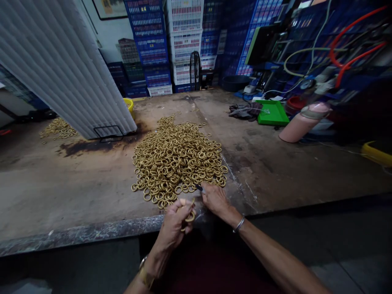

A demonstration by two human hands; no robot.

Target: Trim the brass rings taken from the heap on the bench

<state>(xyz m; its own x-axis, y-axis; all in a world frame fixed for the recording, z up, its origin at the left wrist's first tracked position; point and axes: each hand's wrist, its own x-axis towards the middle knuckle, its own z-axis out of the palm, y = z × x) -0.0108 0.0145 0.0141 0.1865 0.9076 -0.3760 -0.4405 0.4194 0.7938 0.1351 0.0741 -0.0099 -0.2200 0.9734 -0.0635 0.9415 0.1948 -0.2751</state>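
Note:
A large heap of brass-coloured rings (180, 159) lies on the worn table (101, 192). At the table's front edge, my left hand (176, 220) is closed on a few of these rings, which stick out between thumb and fingers. To its right, my right hand (216, 199) is closed round a small dark tool (199, 187), whose tip points left over the heap's near edge. Most of the tool is hidden in the fingers. Both hands are close together but apart.
Grey corrugated sheets (76, 69) stand at the left, with more rings (58, 128) beside them and a yellow tub (129, 105) behind. On the right are a green tray (273, 113), dark gloves (246, 110) and a pink bottle (303, 122). Stacked crates (185, 41) stand behind.

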